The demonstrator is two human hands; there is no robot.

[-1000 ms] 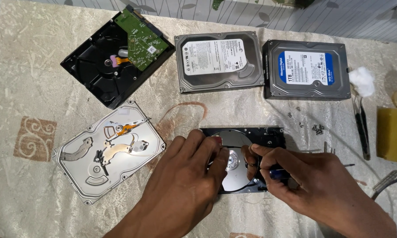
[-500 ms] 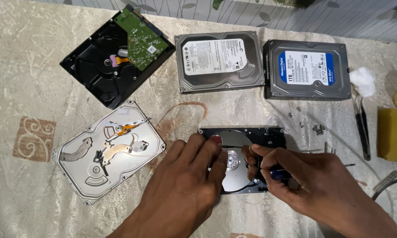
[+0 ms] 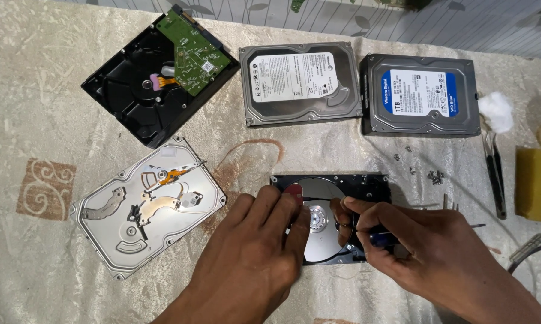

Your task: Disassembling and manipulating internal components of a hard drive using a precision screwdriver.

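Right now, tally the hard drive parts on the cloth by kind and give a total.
Sealed grey metal hard drives with labels: 2
Opened black hard drive with shiny platter, under both hands: 1
Black drive body with green circuit board: 1
Silver metal drive cover: 1
Total: 5

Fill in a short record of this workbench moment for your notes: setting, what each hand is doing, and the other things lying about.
Setting: table covered with a beige patterned cloth
Left hand: rests on the opened hard drive, steadying it
Right hand: grips a blue-handled tool at the drive's shiny platter
Upper row: black drive with green circuit board, grey drive with white label, drive with blue label
Left of the hands: silver drive cover
Right side: loose screws, tweezers, cotton, yellow sponge
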